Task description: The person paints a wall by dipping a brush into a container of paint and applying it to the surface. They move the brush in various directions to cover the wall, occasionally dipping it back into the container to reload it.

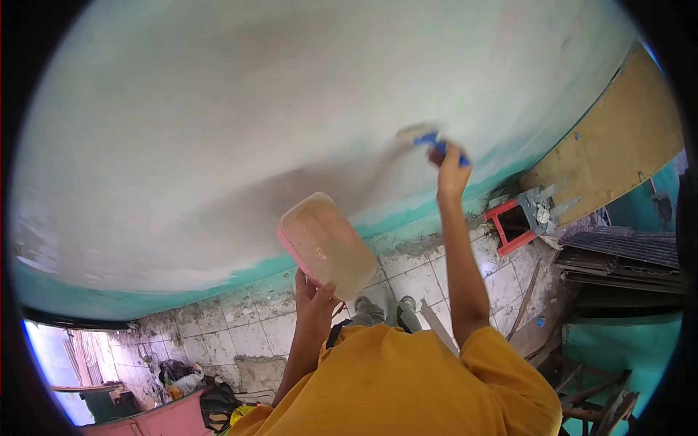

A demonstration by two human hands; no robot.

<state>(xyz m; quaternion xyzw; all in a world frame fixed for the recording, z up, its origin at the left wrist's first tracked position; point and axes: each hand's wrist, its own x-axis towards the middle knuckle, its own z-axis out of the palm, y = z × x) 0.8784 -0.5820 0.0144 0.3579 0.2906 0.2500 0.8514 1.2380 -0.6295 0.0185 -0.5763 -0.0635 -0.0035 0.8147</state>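
My right hand (452, 173) is raised to the wall, its fingers wrapped round the blue handle of a paintbrush (427, 138). The brush's pale bristles point left and lie close over the whitish painted wall (291, 109); they are slightly blurred. Lower and to the left, my left hand (314, 296) grips the near end of a pink rectangular plastic tub (327, 243), thumb at its rim. The tub is tilted, and a pale, wet-looking surface fills its face. A turquoise band (254, 270) runs along the foot of the wall.
A red and grey plastic stool (518, 224) stands by the wall on the right, near a brown board (611, 138). Corrugated sheets (618, 247) are stacked beyond it. Dirty white tiles (262, 336) cover the floor. Bags and clutter (185, 381) lie at the lower left.
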